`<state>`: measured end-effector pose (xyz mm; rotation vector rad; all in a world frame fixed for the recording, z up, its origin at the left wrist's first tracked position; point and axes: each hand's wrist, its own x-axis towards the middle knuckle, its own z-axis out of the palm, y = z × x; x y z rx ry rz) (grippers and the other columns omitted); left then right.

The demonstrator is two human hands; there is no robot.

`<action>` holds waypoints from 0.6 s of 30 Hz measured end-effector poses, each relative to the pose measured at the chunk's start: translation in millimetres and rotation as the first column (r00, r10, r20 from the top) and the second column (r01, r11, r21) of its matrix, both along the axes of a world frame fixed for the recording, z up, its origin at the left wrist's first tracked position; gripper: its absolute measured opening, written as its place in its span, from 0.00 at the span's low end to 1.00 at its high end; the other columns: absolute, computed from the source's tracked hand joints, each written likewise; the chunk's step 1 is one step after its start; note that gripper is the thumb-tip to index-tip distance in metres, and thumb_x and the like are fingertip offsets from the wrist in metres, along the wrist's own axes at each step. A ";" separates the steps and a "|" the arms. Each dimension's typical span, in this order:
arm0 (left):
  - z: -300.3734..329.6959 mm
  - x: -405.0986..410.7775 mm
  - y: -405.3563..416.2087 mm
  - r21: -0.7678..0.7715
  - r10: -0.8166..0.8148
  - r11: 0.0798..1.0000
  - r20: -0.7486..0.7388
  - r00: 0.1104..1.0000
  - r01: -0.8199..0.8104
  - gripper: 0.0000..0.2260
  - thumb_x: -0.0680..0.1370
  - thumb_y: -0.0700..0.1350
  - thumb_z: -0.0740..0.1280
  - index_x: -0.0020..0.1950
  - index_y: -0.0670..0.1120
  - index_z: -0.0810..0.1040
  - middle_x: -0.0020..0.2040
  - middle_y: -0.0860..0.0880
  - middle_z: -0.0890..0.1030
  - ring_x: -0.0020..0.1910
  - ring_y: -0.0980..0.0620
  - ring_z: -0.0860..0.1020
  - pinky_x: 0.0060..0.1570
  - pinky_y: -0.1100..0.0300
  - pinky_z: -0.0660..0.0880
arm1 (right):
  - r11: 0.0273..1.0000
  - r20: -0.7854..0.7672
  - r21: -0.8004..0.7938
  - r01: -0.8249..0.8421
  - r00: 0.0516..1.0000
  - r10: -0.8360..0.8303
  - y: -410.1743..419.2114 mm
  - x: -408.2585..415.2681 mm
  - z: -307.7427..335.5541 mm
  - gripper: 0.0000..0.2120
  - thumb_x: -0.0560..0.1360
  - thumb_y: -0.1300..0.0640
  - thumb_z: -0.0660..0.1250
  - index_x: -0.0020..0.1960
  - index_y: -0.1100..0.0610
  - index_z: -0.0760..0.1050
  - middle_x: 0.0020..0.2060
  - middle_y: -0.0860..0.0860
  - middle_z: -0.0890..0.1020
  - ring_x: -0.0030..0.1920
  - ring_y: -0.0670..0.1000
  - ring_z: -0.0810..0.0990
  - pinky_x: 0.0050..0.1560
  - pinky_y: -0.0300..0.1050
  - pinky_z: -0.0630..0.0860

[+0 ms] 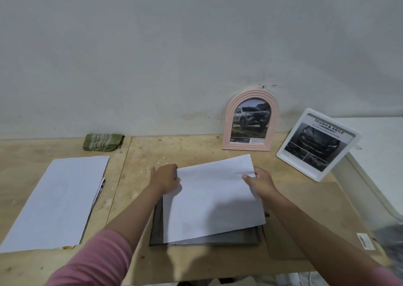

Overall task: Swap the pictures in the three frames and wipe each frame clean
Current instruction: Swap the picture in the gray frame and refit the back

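A pink sleeve (93,261) leads to the left hand (165,177), fingers curled on the left edge of a white sheet (212,198); the right hand (259,182) pinches its right edge, thumb on top. The sheet sits tilted over a grey frame (158,227) lying flat on the tabletop (196,148). Behind stand an arched pink frame (250,121) and a leaning white frame (317,144), both showing car pictures.

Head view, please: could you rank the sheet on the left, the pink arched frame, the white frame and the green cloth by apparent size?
1. Sheet on the left, though it lies nearer the camera.
2. White frame and pink arched frame: too alike to rank.
3. Green cloth.
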<state>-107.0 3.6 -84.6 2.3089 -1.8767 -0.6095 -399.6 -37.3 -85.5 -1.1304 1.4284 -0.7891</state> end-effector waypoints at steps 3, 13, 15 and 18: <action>-0.9 12.5 1.6 -0.037 0.168 0.983 -0.210 0.963 -0.180 0.08 0.73 0.44 0.69 0.42 0.45 0.71 0.40 0.48 0.75 0.44 0.45 0.75 0.40 0.57 0.68 | 0.997 -0.006 0.017 0.074 0.997 -0.074 -10.1 -2.0 1.4 0.07 0.75 0.64 0.66 0.50 0.55 0.77 0.47 0.53 0.83 0.46 0.54 0.82 0.51 0.52 0.79; -10.5 -10.0 27.8 0.286 0.547 0.816 -0.663 0.512 -0.502 0.07 0.75 0.36 0.68 0.52 0.35 0.80 0.49 0.40 0.81 0.45 0.44 0.80 0.42 0.57 0.75 | 0.980 0.061 0.121 0.157 0.984 -0.165 -35.2 -12.6 3.3 0.06 0.76 0.60 0.66 0.53 0.56 0.77 0.47 0.54 0.83 0.46 0.57 0.83 0.52 0.58 0.79; -14.5 -16.6 30.5 0.264 0.589 0.765 -0.655 0.473 -0.587 0.09 0.77 0.37 0.66 0.54 0.34 0.79 0.51 0.39 0.81 0.46 0.43 0.80 0.45 0.55 0.75 | 0.985 0.002 0.128 0.116 0.993 -0.118 -41.4 -14.2 1.6 0.06 0.77 0.56 0.66 0.53 0.56 0.76 0.47 0.53 0.83 0.45 0.55 0.83 0.49 0.54 0.80; -11.7 -19.6 34.8 0.219 0.624 0.680 -0.673 0.397 -0.700 0.07 0.79 0.38 0.63 0.49 0.35 0.80 0.49 0.37 0.81 0.40 0.45 0.78 0.41 0.56 0.74 | 0.992 -0.141 0.126 0.006 0.990 0.012 -45.8 -8.9 1.2 0.09 0.78 0.52 0.63 0.53 0.58 0.73 0.46 0.53 0.82 0.43 0.54 0.81 0.42 0.45 0.78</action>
